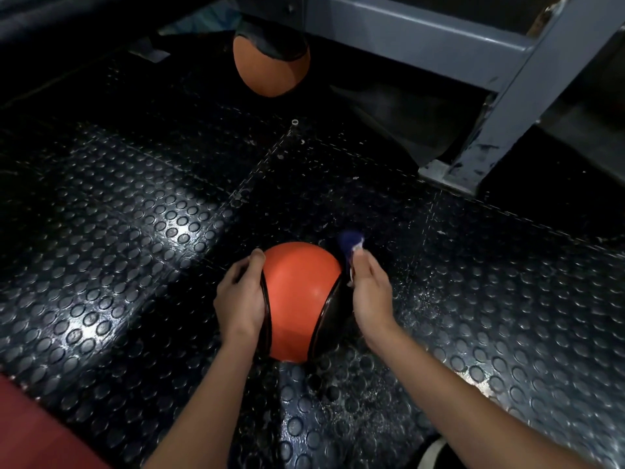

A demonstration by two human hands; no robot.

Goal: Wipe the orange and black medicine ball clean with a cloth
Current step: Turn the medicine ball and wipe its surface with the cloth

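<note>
An orange and black medicine ball (299,299) rests on the studded black rubber floor (135,231) just in front of me. My left hand (241,297) is pressed flat against its left black panel, fingers curled over the seam. On the ball's right side, my right hand (370,294) grips a blue and white cloth (351,245), whose end sticks up past my fingertips against the black panel.
A second orange and black ball (270,62) lies further back under a grey-blue steel frame (500,96). A red padded surface (37,431) fills the bottom left corner. A shoe tip (433,451) shows at the bottom right.
</note>
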